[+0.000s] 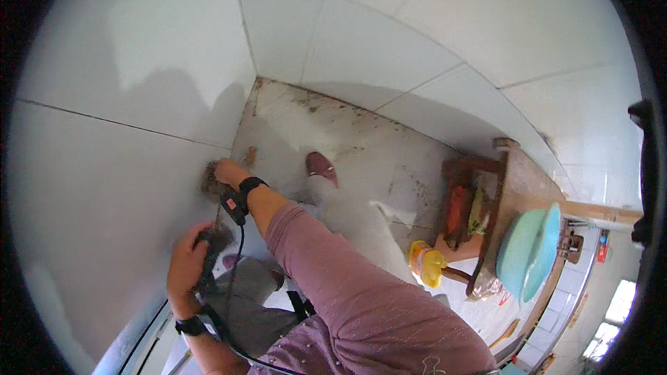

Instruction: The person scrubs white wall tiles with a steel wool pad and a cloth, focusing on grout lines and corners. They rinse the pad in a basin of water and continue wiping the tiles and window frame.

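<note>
My right hand (229,172) holds a blurred brown-grey thing (211,183) against the lower part of the tiled wall (104,166), near the floor corner. A black band and a small black device with a cable (234,207) are at that wrist. Lower left, my left hand (188,263) is closed around a dark, blurred object (219,242), close to the same wall; its kind cannot be told. A black band is on the left wrist too. A small brown piece (251,155) lies on the floor near the right hand.
Dark debris marks the grey floor (292,109) along the far wall. A wooden table (531,174) stands at the right with a turquoise plastic basin (526,252) on it. Beside it are a yellow container (431,266) and red items (458,208) beneath. My maroon shoe (320,165) is on the floor.
</note>
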### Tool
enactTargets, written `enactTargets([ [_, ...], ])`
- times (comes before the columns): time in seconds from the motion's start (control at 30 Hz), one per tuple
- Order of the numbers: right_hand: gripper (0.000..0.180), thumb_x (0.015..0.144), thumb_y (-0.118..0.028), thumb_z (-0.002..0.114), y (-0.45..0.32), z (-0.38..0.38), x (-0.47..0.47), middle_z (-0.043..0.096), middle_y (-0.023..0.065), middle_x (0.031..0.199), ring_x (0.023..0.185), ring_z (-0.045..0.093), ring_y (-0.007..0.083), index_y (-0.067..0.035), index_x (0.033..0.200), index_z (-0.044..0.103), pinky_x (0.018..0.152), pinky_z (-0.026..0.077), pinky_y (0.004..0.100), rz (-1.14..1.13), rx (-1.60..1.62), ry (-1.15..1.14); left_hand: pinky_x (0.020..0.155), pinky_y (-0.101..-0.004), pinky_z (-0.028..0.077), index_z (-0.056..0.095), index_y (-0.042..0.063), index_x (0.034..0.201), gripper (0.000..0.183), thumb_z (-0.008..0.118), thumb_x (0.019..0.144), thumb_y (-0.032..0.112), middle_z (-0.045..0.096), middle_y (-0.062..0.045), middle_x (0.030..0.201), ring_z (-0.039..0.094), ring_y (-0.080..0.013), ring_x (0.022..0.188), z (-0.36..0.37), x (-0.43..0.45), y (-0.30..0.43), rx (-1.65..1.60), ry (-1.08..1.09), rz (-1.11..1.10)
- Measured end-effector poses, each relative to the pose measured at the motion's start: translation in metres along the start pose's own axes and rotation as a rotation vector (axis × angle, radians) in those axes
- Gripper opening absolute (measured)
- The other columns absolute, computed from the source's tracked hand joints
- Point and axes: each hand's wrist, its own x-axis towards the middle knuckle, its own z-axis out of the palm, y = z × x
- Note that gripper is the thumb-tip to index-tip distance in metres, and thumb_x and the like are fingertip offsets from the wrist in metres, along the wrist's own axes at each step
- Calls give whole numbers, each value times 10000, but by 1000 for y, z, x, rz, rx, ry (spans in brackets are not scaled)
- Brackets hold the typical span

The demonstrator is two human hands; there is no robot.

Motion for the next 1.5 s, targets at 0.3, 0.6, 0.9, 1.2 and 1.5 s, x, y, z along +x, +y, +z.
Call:
enactTargets([
  [0.3, 242, 875, -128, 564, -117, -66, -181, 698, 170, 885, 731, 682, 251, 23, 1046, 645, 641, 548, 390, -396, 307, 207, 993, -328, 428, 546, 20, 1287, 430, 446, 869, 15, 599, -94, 1216, 578, -204, 1093, 8, 18, 23, -565, 119, 269],
  [0.6, 325, 869, -195, 623, -139, -138, -398, 646, 78, 886, 787, 589, 181, 8, 1119, 578, 689, 501, 346, -581, 163, 438, 911, -385, 527, 487, 3, 1344, 424, 456, 937, 119, 606, -130, 1230, 629, -254, 1057, 43, -28, 50, -813, 9, 131],
  [0.9, 374, 889, -105, 620, -82, -271, -591, 635, 43, 1051, 957, 581, 131, -34, 1249, 552, 867, 479, 279, -789, 169, 909, 815, -462, 581, 484, 81, 1338, 379, 483, 976, 196, 631, -138, 1165, 661, -298, 985, 58, -50, 46, -934, -57, 64],
  [1.2, 353, 934, -78, 584, 31, -287, -587, 622, 21, 1115, 1011, 577, 107, -40, 1282, 537, 907, 465, 266, -557, 519, 947, 752, -479, 598, 487, 72, 1323, 401, 517, 960, 241, 642, -134, 1138, 674, -323, 920, 59, -50, 88, -856, 56, -124],
  [1.5, 338, 925, -94, 579, 44, -314, -606, 633, 34, 1095, 993, 584, 122, -30, 1255, 545, 885, 474, 273, -480, 429, 1014, 672, -493, 597, 517, 43, 1284, 386, 494, 965, 259, 674, -115, 1047, 688, -315, 833, 73, -48, 103, -709, 12, 16],
])
